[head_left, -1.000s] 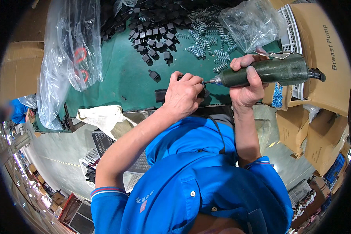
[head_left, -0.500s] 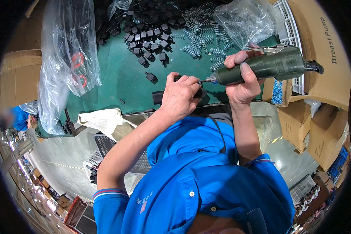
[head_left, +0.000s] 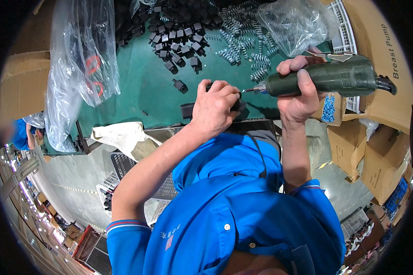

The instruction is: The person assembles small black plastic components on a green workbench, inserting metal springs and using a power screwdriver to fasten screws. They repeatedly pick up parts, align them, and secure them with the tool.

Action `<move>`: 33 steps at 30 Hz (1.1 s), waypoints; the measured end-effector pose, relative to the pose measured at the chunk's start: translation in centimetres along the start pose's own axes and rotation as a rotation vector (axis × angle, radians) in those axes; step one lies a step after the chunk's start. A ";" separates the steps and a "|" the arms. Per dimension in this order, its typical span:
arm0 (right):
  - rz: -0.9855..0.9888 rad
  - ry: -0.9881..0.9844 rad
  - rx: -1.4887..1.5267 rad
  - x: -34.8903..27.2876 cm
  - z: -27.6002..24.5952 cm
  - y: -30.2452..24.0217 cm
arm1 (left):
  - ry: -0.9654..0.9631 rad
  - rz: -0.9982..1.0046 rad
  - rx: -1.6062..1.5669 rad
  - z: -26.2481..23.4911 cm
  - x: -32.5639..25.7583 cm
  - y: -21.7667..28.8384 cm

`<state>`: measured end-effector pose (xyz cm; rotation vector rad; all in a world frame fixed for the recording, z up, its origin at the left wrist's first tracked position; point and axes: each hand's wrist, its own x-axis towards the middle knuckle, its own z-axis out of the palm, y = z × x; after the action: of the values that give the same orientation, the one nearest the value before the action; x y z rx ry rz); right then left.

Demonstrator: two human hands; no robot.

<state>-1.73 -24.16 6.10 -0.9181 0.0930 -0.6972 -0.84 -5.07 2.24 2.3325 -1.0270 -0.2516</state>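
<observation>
My right hand [head_left: 299, 91] is wrapped round a dark green electric screwdriver [head_left: 326, 78], its bit aimed left. The bit's tip stands a little apart from the black part under my left hand. My left hand [head_left: 215, 106] is closed over that black part [head_left: 188, 110] at the table's near edge; the fingers hide most of it. Just beyond my left hand lies a single black block with a stub [head_left: 180, 85]. Further off are a heap of black blocks [head_left: 179, 39] and a pile of metal coil springs [head_left: 243, 36].
A clear plastic bag [head_left: 80, 55] hangs over the green table's [head_left: 137, 87] left side, another [head_left: 298, 25] lies back right. Cardboard boxes [head_left: 381, 73] and a small box of blue-white screws [head_left: 328, 109] stand at right. Pale cloth [head_left: 121, 136] drapes the near edge.
My right hand has drawn the screwdriver to the right, and its bit has come away from the black part. My left hand stays nearly in place.
</observation>
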 end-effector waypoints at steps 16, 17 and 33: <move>0.064 -0.294 -0.096 -2.2 -0.3 -1.2 | -0.013 0.047 0.056 0.5 0.4 -0.1; 0.070 -0.285 -0.094 -2.2 -0.2 -1.2 | -0.011 0.046 0.055 0.5 0.4 -0.1; 0.073 -0.186 -0.078 -2.5 1.2 -1.0 | -0.114 0.004 0.052 0.2 0.5 -0.2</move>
<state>-3.79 -22.26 7.10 -1.0448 -0.0111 -0.5411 -0.47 -5.40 2.04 2.3853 -1.1051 -0.3639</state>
